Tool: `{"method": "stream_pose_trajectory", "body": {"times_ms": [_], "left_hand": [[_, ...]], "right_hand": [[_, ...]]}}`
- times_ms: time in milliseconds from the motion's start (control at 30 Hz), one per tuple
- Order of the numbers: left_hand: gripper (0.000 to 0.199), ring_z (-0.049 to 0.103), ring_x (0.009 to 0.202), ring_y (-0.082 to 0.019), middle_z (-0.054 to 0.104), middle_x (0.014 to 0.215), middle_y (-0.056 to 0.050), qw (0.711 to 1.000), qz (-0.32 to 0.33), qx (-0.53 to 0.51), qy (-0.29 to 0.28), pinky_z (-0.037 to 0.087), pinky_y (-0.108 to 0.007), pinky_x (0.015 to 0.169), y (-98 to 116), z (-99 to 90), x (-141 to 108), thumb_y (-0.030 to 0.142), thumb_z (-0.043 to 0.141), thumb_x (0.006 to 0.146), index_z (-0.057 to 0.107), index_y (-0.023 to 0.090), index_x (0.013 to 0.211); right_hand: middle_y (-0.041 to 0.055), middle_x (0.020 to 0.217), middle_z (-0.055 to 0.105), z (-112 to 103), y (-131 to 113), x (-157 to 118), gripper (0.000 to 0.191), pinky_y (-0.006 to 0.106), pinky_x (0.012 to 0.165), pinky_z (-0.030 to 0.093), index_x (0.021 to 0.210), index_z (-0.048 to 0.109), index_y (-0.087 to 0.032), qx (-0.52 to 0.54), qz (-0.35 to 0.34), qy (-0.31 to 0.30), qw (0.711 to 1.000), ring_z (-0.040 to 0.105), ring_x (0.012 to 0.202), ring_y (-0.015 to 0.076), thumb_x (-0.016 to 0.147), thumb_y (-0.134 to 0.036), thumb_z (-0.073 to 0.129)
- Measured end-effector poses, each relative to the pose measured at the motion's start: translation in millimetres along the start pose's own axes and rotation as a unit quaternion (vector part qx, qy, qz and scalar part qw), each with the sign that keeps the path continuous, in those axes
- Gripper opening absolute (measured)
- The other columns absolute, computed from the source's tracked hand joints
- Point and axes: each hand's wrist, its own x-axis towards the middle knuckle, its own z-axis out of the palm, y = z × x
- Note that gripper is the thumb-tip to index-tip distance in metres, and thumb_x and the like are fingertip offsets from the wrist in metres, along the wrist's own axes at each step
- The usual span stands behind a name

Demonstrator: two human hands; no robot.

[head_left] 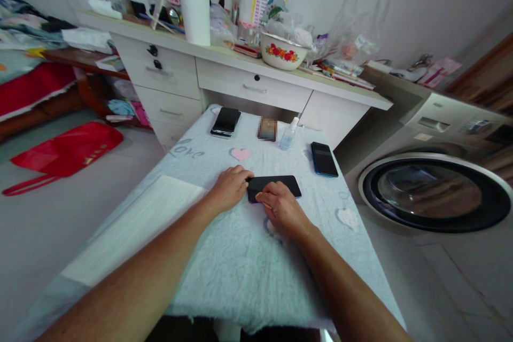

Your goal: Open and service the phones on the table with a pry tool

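A smartphone [286, 184] with a dark screen lies flat, screen up, on the pale cloth-covered table. My left hand [231, 188] is closed on its left end, fingertips at the edge. My right hand [282, 206] rests over the lower part of the screen, fingers pinched together. Something small and pale may be between those fingertips, but I cannot make it out. Beyond the phone stands a clear spray bottle [288, 135] with a white cap. Another dark phone [324, 159] lies to the right, and stacked phones [225, 121] lie at the far left.
A blurred-out card-like item [267, 129] lies beside the bottle. A long white sheet [136, 230] lies along the table's left side. White drawers [255, 85] with a flowered enamel bowl [282, 52] on top stand behind. A washing machine [435, 117] is at right, a red bag [72, 148] on the floor.
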Motion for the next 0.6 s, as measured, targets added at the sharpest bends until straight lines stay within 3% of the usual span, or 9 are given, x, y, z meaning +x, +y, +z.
{"method": "stream_pose_trajectory", "body": {"times_ms": [267, 600], "left_hand": [[0.037, 0.058, 0.102, -0.022, 0.065, 0.107, -0.009, 0.999, 0.004, -0.039, 0.029, 0.045, -0.038, 0.092, -6, 5.0, 3, 0.008, 0.041, 0.082, 0.061, 0.016, 0.113], [0.048, 0.06, 0.097, -0.02, 0.069, 0.1, -0.007, 0.994, -0.003, -0.085, 0.067, 0.047, -0.036, 0.091, -10, 10.8, 2, 0.0, 0.04, 0.07, 0.062, 0.015, 0.11]], "right_hand": [[0.0059, 0.092, 0.059, 1, -7, 2, 0.022, 0.029, 0.076, 0.038, 0.095, 0.069, -0.018, 0.013, 0.001, -0.009, 1.0, 0.047, 0.085, 0.0172, 0.087, -0.006, 0.052], [0.0039, 0.088, 0.059, -5, -8, 15, 0.018, 0.028, 0.074, 0.036, 0.09, 0.069, -0.018, -0.037, -0.038, -0.054, 0.997, 0.045, 0.081, 0.0162, 0.09, -0.012, 0.053]]}}
